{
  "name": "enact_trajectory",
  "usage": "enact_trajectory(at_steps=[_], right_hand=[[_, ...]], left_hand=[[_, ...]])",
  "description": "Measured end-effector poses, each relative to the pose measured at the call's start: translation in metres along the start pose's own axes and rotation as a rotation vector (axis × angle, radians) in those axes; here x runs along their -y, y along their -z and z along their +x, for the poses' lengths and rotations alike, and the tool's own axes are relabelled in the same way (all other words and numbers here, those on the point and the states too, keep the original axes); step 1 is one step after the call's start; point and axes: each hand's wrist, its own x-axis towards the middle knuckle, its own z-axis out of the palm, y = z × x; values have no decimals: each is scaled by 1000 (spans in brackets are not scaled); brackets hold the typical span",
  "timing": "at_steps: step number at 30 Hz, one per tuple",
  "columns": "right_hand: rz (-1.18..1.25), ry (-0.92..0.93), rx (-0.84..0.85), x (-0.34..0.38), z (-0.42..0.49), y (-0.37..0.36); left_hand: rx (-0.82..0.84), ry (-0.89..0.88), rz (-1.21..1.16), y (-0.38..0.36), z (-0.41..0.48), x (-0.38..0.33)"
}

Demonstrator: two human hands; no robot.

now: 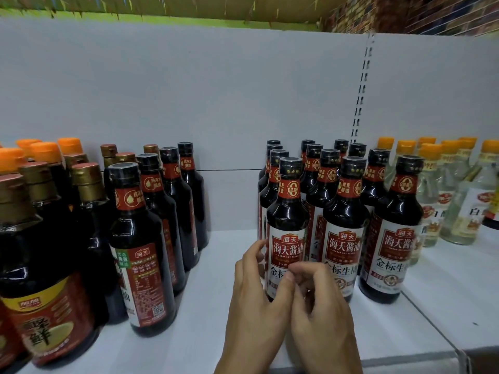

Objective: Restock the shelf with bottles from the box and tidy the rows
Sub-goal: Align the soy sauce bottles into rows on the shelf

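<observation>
- Shelf (216, 346) board, white and flat, runs under both hands and away to either side; a seam crosses it to the right of the hands.
- A plain white back panel (189, 90) rises beyond the hands, with a slotted upright (361, 90) up and to the right.
- Above the panel are a green-and-yellow strip (135, 12) and, further right, a brick-pattern wall (432, 14).
- The left hand (253, 292) curls its fingers round the left side of the front soy sauce bottle (287, 217), thumb across the label.
- The right hand (321, 306) sits just beside it, fingers curled against the same bottle's lower right front, covering part of the label.
- That bottle stands upright on the shelf at the front left corner of a block of like bottles (348, 211), which fills rows behind and to the right of the hands.
- Well to the left stands a row of dark bottles (145, 238), with gold-capped bottles (89, 211) beyond.
- Far right stand clear orange-capped bottles (432, 198).
- Bare shelf lies between the hands and the left row.
</observation>
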Motion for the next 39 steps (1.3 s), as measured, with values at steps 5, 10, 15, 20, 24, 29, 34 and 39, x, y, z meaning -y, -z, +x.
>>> enact_trajectory(at_steps=[5, 10, 15, 20, 24, 29, 34, 39], right_hand=[[44, 87, 72, 12, 0, -4], [96, 149, 220, 30, 9, -15], [128, 210, 361, 48, 18, -25], [145, 291, 434, 69, 30, -31], [87, 384, 483, 83, 47, -31], [-53, 460, 532, 103, 81, -26], [-136, 538, 543, 126, 111, -19], [-342, 585, 585, 148, 138, -14]], left_hand=[[-15, -30, 42, 22, 1, -5], [-63, -52, 90, 49, 2, -8], [-89, -54, 143, 76, -1, -13], [-117, -104, 219, 101, 2, -28], [-88, -169, 313, 120, 8, -46], [-46, -261, 438, 139, 20, -76], [-25, -336, 556, 162, 45, -111], [28, -326, 615, 184, 78, -146]])
